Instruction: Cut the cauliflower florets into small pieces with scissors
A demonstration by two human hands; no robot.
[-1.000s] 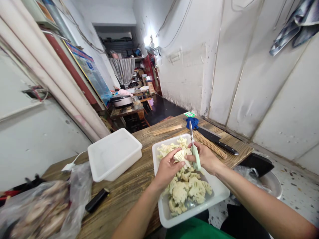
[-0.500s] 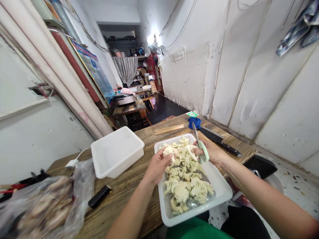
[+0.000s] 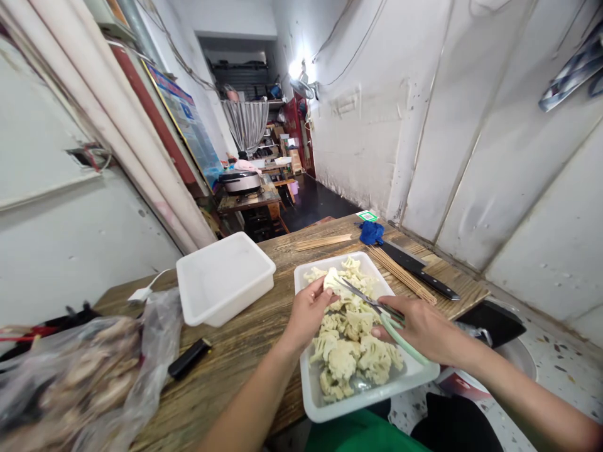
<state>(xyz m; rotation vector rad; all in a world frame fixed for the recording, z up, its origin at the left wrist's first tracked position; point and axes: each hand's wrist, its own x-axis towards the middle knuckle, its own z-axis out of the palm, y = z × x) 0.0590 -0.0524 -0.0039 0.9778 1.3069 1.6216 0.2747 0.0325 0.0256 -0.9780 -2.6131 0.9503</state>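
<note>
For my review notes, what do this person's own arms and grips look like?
The left grip and right grip are ungloved human hands. The left forearm and right forearm are bare as far as they show, with no sleeve, watch, bracelet or cable. Green clothing shows at the bottom edge.

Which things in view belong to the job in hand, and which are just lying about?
In use:
left hand, holding a cauliflower piece
right hand, holding scissors at that piece
white tray with more cauliflower

Apparently just lying about:
white container
black-handled knife
bundle of thin sticks
blue cloth-like bundle
plastic bag
black object, identity unclear
</note>
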